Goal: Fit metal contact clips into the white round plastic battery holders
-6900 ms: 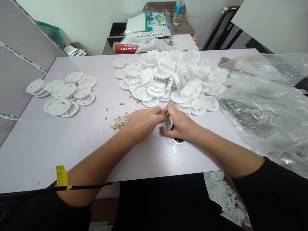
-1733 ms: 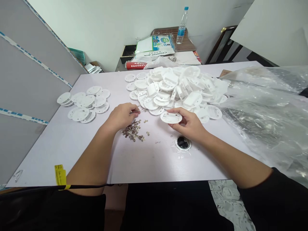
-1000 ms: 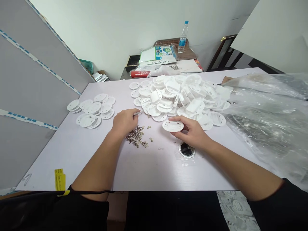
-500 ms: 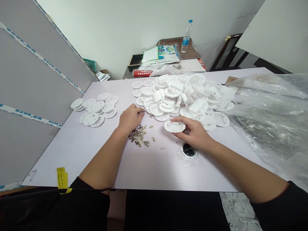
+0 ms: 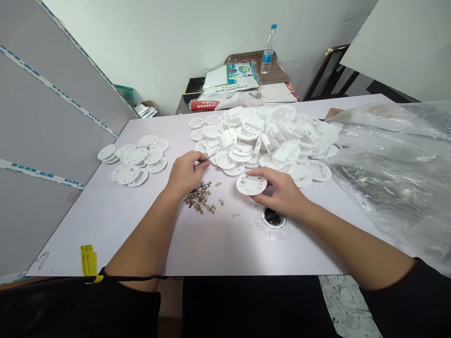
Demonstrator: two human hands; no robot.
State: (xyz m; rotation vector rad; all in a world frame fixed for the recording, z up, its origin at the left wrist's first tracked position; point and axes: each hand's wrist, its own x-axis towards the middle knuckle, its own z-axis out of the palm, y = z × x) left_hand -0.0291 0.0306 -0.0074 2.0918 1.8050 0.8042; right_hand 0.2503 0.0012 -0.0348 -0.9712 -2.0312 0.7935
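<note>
My left hand (image 5: 188,171) is closed on what look like slim metal tweezers (image 5: 199,164), whose tip points toward the edge of a large pile of white plastic round covers (image 5: 243,148). Just below that hand lies a heap of small metal terminal pieces (image 5: 200,199), with a few strays to its right. In my right hand (image 5: 280,190) is one white round cover (image 5: 251,184), gripped by its right edge between thumb and fingers. Its recessed side with small slots faces me, held above the table in front of the pile.
Another group of white covers (image 5: 137,159) lies on the table's left. A black round insert (image 5: 273,217) is taped near my right wrist. Clear plastic sheeting (image 5: 384,178) covers the right side. Behind stand a water bottle (image 5: 268,50) and packaged papers (image 5: 230,77).
The whole view has shifted slightly. The cover in my right hand has tilted a little, showing more of its recess. The tweezers have turned slightly in my left hand.
</note>
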